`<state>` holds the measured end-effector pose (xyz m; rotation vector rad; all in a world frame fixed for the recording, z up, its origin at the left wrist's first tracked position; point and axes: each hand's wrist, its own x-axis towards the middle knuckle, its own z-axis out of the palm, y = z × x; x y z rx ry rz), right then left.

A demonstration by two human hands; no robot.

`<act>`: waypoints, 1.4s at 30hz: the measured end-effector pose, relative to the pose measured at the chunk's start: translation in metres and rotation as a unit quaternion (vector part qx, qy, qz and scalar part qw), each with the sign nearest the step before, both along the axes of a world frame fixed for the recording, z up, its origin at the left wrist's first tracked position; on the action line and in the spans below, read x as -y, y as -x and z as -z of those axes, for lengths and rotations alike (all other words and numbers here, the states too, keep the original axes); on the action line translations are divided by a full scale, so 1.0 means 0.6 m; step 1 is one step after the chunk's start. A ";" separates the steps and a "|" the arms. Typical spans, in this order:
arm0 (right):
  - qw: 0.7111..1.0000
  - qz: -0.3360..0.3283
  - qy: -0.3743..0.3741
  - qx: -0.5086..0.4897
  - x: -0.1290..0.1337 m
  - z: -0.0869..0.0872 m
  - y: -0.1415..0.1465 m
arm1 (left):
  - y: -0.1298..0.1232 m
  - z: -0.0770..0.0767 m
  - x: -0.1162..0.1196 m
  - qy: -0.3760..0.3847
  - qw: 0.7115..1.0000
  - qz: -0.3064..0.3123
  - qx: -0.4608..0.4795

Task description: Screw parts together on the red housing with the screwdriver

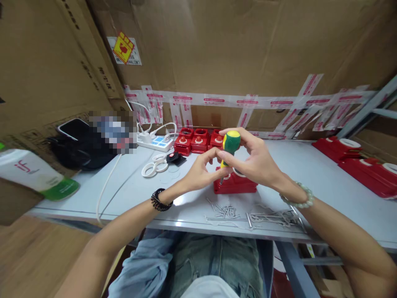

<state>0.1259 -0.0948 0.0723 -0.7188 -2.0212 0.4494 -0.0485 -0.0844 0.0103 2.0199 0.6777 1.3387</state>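
A screwdriver (231, 142) with a green and yellow handle stands slightly tilted, its shaft reaching down to the left corner of a red plastic housing (237, 188). My right hand (259, 159) is wrapped round the handle, thumb and fingers closed on it. From the other side my left hand (201, 167) closes its thumb and fingers round the lower handle and upper shaft. Both hands hide part of the housing and its white round part. Near the table's front edge lies a small pile of silver screws (228, 212), just below the housing.
More red housings (199, 140) line the back, beside a white power strip (158, 142). Further red units (369, 176) lie at right. White-handled scissors (155, 165), a white and green pouch (34, 174) and a black bag (77, 151) are left. Metal pins with string (273, 218) lie front right.
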 end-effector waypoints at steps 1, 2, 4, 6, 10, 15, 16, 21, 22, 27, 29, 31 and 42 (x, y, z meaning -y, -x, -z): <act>1.000 -0.003 0.002 -0.001 -0.001 0.000 0.001 | 0.001 0.000 0.000 -0.005 1.000 -0.005 -0.015; 1.000 -0.005 0.002 -0.004 -0.001 0.000 0.002 | 0.002 0.001 0.000 -0.007 0.999 -0.003 -0.036; 1.000 -0.008 0.001 -0.010 -0.003 0.001 0.002 | 0.006 0.001 -0.001 -0.008 0.997 0.010 -0.080; 1.000 -0.009 0.002 -0.016 -0.003 0.003 0.001 | 0.009 0.005 -0.002 -0.006 0.996 0.015 -0.092; 1.000 -0.007 -0.003 -0.007 0.001 0.002 0.001 | 0.009 0.017 -0.009 0.009 0.999 -0.021 -0.042; 1.000 -0.008 -0.006 0.002 0.007 -0.002 0.001 | 0.011 0.021 -0.011 -0.003 0.998 0.020 -0.055; 1.000 -0.004 -0.010 -0.004 0.007 -0.003 0.001 | 0.012 0.020 -0.009 -0.006 0.998 0.026 -0.060; 1.000 0.009 -0.006 0.005 0.009 -0.003 0.002 | 0.008 0.012 -0.001 -0.019 0.998 -0.007 -0.054; 1.000 0.007 0.000 0.008 0.009 -0.004 0.001 | 0.008 0.010 0.000 -0.021 0.998 -0.015 -0.057; 1.000 -0.009 0.019 0.013 0.004 -0.006 -0.006 | 0.024 -0.007 0.003 -0.070 0.977 0.004 -0.201; 1.000 -0.005 0.019 0.013 0.002 -0.008 -0.008 | 0.032 -0.013 0.003 -0.082 0.957 0.021 -0.278; 1.000 -0.003 0.026 0.013 0.002 -0.009 -0.009 | 0.036 -0.017 0.002 -0.080 0.942 0.034 -0.325; 0.998 0.007 0.055 0.038 0.009 -0.013 -0.009 | 0.036 -0.013 -0.001 -0.072 0.925 0.063 -0.367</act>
